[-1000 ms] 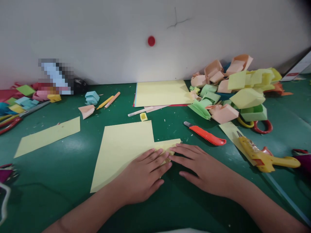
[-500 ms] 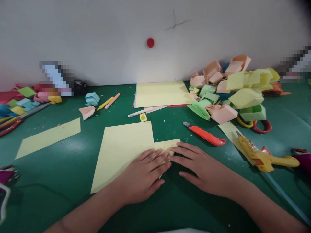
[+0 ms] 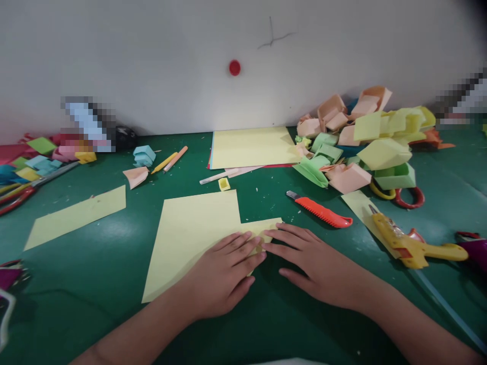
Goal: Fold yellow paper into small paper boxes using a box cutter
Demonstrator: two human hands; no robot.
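A pale yellow sheet of paper (image 3: 194, 230) with a cut-out corner lies on the green table (image 3: 95, 289) in front of me. My left hand (image 3: 224, 274) rests flat on its lower right part, fingers stretched out. My right hand (image 3: 315, 263) lies flat beside it, fingers spread, its fingertips on the narrow yellow strip (image 3: 262, 226) that sticks out to the right. The fingertips of both hands meet over a small fold there. An orange utility knife (image 3: 321, 210) lies just beyond my right hand.
A yellow glue gun (image 3: 411, 243) lies at the right. A heap of folded paper boxes (image 3: 365, 144) and scissors (image 3: 403, 197) sit at the back right. More yellow sheets (image 3: 253, 147), a yellow offcut (image 3: 76, 215), pencils (image 3: 171, 158) and paper pieces lie around.
Both hands have stayed pressed on the paper; the fingertips shifted very slightly left. Nothing else moved.
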